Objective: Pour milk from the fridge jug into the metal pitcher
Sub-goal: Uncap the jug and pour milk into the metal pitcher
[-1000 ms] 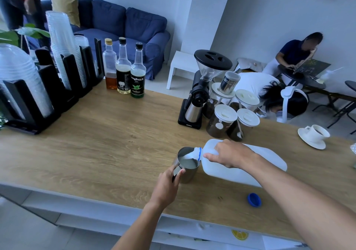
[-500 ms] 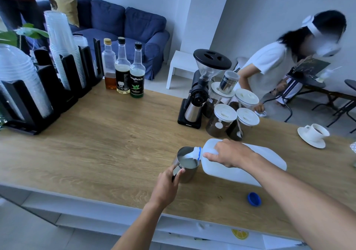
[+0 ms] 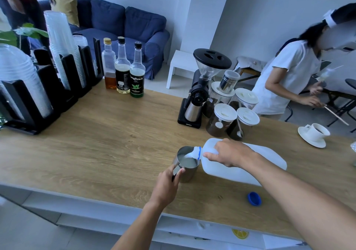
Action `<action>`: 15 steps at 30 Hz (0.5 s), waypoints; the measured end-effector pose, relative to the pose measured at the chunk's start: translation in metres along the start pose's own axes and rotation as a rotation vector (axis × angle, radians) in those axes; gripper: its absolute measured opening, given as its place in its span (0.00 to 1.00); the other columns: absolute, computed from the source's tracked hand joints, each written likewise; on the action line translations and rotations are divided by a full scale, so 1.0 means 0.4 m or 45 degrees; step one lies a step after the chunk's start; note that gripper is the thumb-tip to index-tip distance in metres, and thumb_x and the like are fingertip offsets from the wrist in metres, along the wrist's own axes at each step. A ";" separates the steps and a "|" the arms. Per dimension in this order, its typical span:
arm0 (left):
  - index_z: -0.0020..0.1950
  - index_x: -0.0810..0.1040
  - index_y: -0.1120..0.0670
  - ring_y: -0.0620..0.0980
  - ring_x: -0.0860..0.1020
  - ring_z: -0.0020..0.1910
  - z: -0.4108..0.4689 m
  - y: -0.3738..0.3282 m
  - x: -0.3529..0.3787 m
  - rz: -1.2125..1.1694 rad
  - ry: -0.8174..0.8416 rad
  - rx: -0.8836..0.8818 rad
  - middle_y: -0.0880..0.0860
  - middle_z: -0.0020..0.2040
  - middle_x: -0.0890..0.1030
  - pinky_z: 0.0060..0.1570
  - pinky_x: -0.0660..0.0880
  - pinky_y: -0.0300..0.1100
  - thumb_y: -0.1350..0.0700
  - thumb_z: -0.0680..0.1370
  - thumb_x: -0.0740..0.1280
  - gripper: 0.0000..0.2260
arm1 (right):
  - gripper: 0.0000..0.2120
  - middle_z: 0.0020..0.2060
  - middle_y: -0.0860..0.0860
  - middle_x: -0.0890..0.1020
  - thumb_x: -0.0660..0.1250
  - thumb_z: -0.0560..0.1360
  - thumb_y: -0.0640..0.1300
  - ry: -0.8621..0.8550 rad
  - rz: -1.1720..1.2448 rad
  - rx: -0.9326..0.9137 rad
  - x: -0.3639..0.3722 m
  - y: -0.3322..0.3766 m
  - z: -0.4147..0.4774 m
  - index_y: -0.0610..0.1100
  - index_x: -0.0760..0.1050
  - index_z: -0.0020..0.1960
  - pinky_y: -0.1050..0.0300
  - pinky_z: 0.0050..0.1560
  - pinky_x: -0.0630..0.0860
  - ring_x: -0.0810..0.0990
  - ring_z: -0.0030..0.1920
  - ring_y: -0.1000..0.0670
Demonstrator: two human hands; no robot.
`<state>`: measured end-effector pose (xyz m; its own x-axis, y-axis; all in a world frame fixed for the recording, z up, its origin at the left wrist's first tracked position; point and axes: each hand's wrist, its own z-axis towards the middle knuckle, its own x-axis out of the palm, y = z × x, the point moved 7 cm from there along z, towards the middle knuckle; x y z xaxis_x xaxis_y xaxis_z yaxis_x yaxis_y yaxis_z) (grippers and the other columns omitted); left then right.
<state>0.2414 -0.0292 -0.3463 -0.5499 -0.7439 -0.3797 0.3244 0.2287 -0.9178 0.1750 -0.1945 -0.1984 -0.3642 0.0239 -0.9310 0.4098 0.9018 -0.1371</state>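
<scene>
A white plastic milk jug [image 3: 269, 161] lies tipped almost flat over the wooden counter, its mouth over the rim of the metal pitcher [image 3: 187, 169]. Milk runs from the spout into the pitcher, which holds white milk. My right hand [image 3: 230, 154] grips the jug near its neck. My left hand [image 3: 167, 186] holds the pitcher by its handle on the near side. The jug's blue cap [image 3: 254, 198] lies on the counter to the right of the pitcher.
Behind the jug stand a black coffee grinder [image 3: 200, 88] and several lidded jars [image 3: 221, 122]. A white cup on a saucer [image 3: 315, 134] sits at the right. Three syrup bottles [image 3: 123, 68] and racks of plastic cups [image 3: 59, 51] fill the left. A person in white [image 3: 285, 80] moves behind the counter.
Both hands, jug and pitcher hold the same pouring pose. The person behind the counter has stood up from a bent posture and moved to the right.
</scene>
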 end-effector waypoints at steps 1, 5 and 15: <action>0.66 0.76 0.45 0.47 0.62 0.25 0.000 -0.001 -0.001 -0.004 -0.002 0.000 0.46 0.23 0.65 0.30 0.64 0.42 0.47 0.82 0.61 0.14 | 0.30 0.27 0.48 0.71 0.54 0.76 0.67 0.001 0.005 0.000 0.000 -0.001 0.000 0.42 0.64 0.29 0.54 0.28 0.59 0.66 0.26 0.50; 0.64 0.77 0.45 0.47 0.61 0.25 -0.002 -0.001 -0.002 -0.005 -0.007 -0.004 0.45 0.22 0.67 0.29 0.62 0.40 0.47 0.82 0.61 0.13 | 0.30 0.28 0.49 0.70 0.54 0.76 0.67 -0.003 0.002 -0.003 -0.002 0.001 -0.003 0.42 0.64 0.30 0.54 0.29 0.59 0.66 0.27 0.50; 0.65 0.76 0.44 0.46 0.61 0.25 -0.002 0.003 0.002 -0.024 0.004 0.000 0.46 0.23 0.66 0.29 0.63 0.40 0.46 0.82 0.61 0.13 | 0.30 0.26 0.49 0.69 0.54 0.75 0.67 0.009 0.019 0.015 0.000 -0.002 0.000 0.43 0.62 0.29 0.53 0.29 0.59 0.65 0.26 0.50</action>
<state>0.2408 -0.0289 -0.3479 -0.5581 -0.7462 -0.3629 0.3141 0.2148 -0.9248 0.1746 -0.1953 -0.1983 -0.3636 0.0405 -0.9307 0.4252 0.8961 -0.1271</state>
